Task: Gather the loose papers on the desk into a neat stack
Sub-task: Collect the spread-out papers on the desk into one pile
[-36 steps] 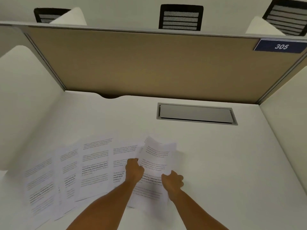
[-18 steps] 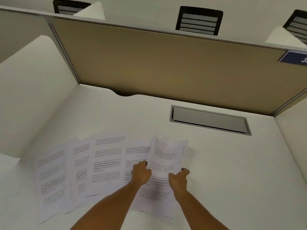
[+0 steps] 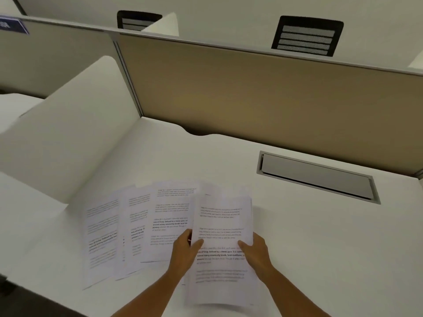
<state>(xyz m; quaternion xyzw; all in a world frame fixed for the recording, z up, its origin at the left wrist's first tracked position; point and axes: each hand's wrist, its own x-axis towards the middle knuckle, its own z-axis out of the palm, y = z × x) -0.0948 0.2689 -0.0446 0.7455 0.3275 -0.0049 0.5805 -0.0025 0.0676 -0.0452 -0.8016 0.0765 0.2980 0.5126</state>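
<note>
Several printed white sheets lie fanned and overlapping on the white desk (image 3: 320, 236). The spread papers (image 3: 137, 229) reach left from the middle. At the right end of the fan, a small bundle of sheets (image 3: 223, 225) is held by both hands, its upper edge slightly lifted. My left hand (image 3: 184, 250) grips its left edge, thumb on top. My right hand (image 3: 254, 250) grips its right edge, thumb on the page. Both forearms come up from the bottom of the frame.
A grey cable flap (image 3: 318, 177) is set into the desk at the back right. A tan partition (image 3: 263, 92) closes the back and a white side divider (image 3: 68, 138) stands at the left. Black chair backs (image 3: 306, 35) show beyond the partition.
The view has swung left and nearer. The curled sheet between my hands has flattened onto the sheets beneath it, and both hands now grip the bundle by its side edges.
</note>
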